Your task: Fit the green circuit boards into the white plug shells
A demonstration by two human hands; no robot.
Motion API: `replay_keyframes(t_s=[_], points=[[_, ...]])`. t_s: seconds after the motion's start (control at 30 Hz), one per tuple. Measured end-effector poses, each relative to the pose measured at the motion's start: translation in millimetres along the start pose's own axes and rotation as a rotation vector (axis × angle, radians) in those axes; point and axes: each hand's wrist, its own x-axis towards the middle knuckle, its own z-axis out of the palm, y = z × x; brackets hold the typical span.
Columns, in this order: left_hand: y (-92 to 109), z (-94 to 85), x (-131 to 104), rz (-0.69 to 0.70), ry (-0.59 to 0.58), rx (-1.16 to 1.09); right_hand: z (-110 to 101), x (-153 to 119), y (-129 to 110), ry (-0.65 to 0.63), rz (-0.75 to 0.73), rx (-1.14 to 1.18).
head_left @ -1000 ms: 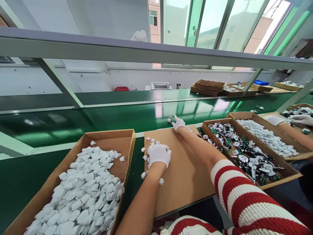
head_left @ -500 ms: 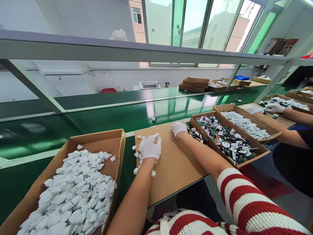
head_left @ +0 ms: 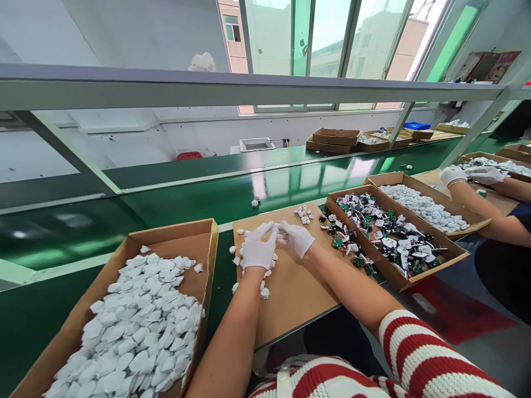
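My left hand [head_left: 258,246], in a white glove, is over the left part of the brown board [head_left: 298,287], its thumb and forefinger bent together. My right hand [head_left: 296,237], also gloved, meets it fingertip to fingertip. Both sets of fingers are closed on something small that I cannot make out. Small white pieces [head_left: 264,293] lie around and under my left hand. Beyond my right hand sits a little cluster of white pieces [head_left: 304,214]. Green, black and white assemblies [head_left: 338,242] lie along the board's right edge.
A carton of white pieces [head_left: 211,260] stands at the left. To the right are a carton of assemblies [head_left: 415,284] and another of white parts [head_left: 477,224]. A co-worker's gloved hands [head_left: 485,175] are farther right. A small part [head_left: 255,203] lies on the green belt [head_left: 199,196].
My right hand has moved left from the board's far right to meet my left hand, uncovering the white cluster. The co-worker's hands have come together. The small belt part has shifted slightly left.
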Motion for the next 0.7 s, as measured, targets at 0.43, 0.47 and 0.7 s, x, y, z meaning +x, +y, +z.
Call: replay_keyframes(t_s=[0.43, 0.47, 0.7], points=[[3.1, 6.3, -3.8, 0.172, -0.161, 0.421, -13.0, 5.3, 14.4, -0.012, 0.091, 0.506], [2.9, 8.2, -5.7, 0.208, -0.174, 0.466, -11.7, 4.7, 13.4, -0.035, 0.094, 0.529], [1.4, 10.2, -10.6, 0.366, -0.210, 0.544, -2.2, -0.9, 10.9, -0.185, 0.114, 0.663]])
